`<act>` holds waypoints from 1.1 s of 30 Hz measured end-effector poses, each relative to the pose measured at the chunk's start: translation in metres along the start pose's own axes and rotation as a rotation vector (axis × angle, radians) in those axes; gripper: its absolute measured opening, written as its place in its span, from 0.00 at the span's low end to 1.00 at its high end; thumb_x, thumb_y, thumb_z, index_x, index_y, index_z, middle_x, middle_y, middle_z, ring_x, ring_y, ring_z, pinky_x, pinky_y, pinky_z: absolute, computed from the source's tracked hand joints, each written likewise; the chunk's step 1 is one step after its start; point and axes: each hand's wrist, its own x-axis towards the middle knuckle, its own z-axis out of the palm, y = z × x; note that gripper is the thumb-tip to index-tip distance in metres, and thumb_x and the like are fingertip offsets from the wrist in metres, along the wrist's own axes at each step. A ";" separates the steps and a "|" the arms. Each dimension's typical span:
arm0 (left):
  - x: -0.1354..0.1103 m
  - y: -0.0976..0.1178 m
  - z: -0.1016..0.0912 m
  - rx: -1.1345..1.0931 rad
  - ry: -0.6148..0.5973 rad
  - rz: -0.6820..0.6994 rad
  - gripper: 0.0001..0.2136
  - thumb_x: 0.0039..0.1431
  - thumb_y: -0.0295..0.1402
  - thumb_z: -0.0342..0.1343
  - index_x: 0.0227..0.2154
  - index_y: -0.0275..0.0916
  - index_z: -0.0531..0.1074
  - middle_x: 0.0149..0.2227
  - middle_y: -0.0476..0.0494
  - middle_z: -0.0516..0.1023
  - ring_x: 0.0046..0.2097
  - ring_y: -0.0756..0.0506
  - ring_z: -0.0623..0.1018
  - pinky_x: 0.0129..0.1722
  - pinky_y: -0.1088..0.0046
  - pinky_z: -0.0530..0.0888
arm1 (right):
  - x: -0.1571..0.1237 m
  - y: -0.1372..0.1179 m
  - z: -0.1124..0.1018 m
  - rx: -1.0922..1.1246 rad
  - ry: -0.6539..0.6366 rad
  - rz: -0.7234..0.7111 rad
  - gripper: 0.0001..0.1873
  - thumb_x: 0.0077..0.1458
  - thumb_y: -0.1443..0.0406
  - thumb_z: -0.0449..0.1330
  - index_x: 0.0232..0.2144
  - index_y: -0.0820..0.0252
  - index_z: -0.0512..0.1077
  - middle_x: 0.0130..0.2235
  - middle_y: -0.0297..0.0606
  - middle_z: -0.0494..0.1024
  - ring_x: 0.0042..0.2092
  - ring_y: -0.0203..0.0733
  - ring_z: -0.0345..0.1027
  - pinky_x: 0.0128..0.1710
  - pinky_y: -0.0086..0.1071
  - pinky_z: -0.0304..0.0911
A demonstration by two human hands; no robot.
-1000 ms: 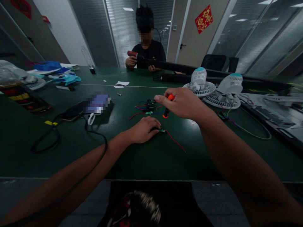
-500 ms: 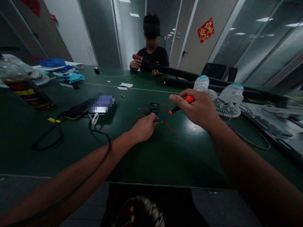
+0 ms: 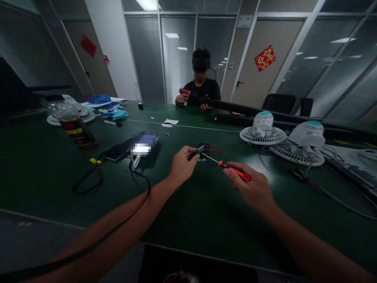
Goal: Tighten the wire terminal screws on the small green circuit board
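From the worker's brow, a head-worn camera looks forward and down over a green counter [image 3: 179, 224], its near edge [image 3: 188, 252] slanting across the bottom of the wide view. Left fingers [image 3: 189, 150] and right fingers [image 3: 232, 176] sit close, near mid-frame; beyond, a co-worker [image 3: 213, 92] faces the lens from the far side, with glass partitions [image 3: 178, 70] and a door [image 3: 262, 84] behind.

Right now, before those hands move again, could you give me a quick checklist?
1. Screwdriver gripped in right hand: ok.
2. Small circuit board pinched in left hand: ok.
3. Screwdriver tip touching that board: cannot tell, too small.
4. Red wires gathered neatly: not ok, they spread out loosely.
5. Black cable off the left forearm: cannot tell; it crosses in view.
6. White fans apart from right hand: ok.
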 end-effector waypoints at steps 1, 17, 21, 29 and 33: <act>0.000 0.000 0.001 -0.031 0.002 -0.019 0.11 0.53 0.26 0.57 0.41 0.35 0.69 0.42 0.41 0.79 0.43 0.46 0.79 0.47 0.62 0.76 | -0.001 0.001 0.001 0.034 -0.055 0.036 0.24 0.52 0.48 0.57 0.46 0.55 0.73 0.31 0.37 0.78 0.26 0.42 0.70 0.28 0.37 0.64; -0.002 0.005 0.007 -0.146 0.097 -0.064 0.14 0.49 0.26 0.62 0.41 0.33 0.76 0.41 0.40 0.81 0.41 0.46 0.80 0.49 0.62 0.76 | 0.000 0.008 -0.003 0.747 -0.613 0.417 0.21 0.61 0.53 0.48 0.44 0.64 0.68 0.19 0.27 0.62 0.17 0.25 0.44 0.17 0.25 0.36; -0.002 0.001 0.010 -0.149 0.110 -0.021 0.15 0.48 0.28 0.63 0.42 0.33 0.76 0.40 0.40 0.81 0.41 0.45 0.80 0.49 0.61 0.76 | 0.001 0.012 0.001 0.643 -0.568 0.326 0.19 0.60 0.53 0.49 0.39 0.64 0.68 0.22 0.30 0.66 0.20 0.27 0.54 0.19 0.24 0.47; -0.005 0.005 0.012 -0.086 0.130 0.036 0.14 0.49 0.29 0.62 0.41 0.33 0.77 0.39 0.41 0.81 0.38 0.45 0.80 0.45 0.63 0.78 | 0.005 0.022 0.009 0.487 -0.508 0.239 0.15 0.57 0.56 0.55 0.40 0.61 0.63 0.35 0.37 0.75 0.21 0.27 0.60 0.19 0.25 0.55; -0.004 0.003 0.012 -0.068 0.122 0.041 0.14 0.49 0.30 0.62 0.41 0.34 0.77 0.39 0.41 0.81 0.39 0.46 0.80 0.44 0.64 0.78 | 0.005 0.018 0.008 0.454 -0.508 0.250 0.13 0.57 0.58 0.55 0.40 0.62 0.63 0.35 0.38 0.76 0.21 0.26 0.60 0.18 0.24 0.54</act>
